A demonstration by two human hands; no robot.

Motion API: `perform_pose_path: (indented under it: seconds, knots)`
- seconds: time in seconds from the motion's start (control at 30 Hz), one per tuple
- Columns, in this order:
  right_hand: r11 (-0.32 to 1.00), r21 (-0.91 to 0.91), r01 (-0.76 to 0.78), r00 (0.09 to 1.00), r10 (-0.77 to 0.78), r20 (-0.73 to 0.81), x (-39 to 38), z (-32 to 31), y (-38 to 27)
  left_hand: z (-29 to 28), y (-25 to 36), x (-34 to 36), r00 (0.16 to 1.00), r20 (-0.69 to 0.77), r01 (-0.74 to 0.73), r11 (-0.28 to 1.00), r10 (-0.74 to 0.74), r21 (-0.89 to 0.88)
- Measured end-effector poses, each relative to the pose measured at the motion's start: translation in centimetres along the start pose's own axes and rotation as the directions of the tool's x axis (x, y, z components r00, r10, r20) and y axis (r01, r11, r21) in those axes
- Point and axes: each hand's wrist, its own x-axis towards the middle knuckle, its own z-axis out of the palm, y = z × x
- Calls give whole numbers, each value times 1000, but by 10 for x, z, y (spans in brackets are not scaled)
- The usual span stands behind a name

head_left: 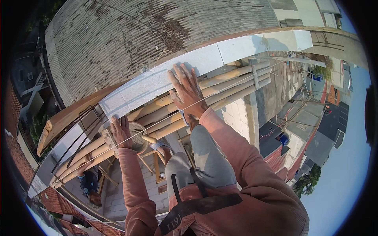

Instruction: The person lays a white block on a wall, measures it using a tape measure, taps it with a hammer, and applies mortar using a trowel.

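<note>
A white lightweight block [161, 84] lies along the top of the wall, its right end meeting another white block [264, 44]. My right hand [188, 88] rests on its near edge and top, fingers spread and stretched out. My left hand [120, 133] is at the block's left end, fingertips against its near corner and fingers extended. Neither hand wraps round anything. Below my left hand is a round mortar-stained pan [137, 143], partly hidden, with a yellowish handle-like piece [149, 138] by it. A taut string [165, 118] crosses in front of both hands.
Bamboo poles [232, 82] run below the blocks, with my sandalled feet there. Bent steel bars [80, 129] and a wooden board [63, 124] stand left. Beyond is a corrugated roof [118, 43]. Another person [89, 183] is far below at the lower left.
</note>
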Motion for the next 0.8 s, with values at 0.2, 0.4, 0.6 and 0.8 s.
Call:
perform_pose_path:
  seconds: [0.2,0.4,0.6,0.8]
  knots:
    - [994,-17,111,994,-111,14,19,1,4,-8,4,0,1000,-5,30,999,-30,30]
    - [990,-134,-40,993,25,-112,32,16,15,-9,-2,4,999,-8,48,998,-48,50]
    - [991,-127,-47,994,34,-107,32,22,10,-11,4,1,1000,-2,24,999,-24,40]
    - [984,-168,-61,997,51,-63,28,18,17,-9,-9,2,1000,16,15,1000,-15,10]
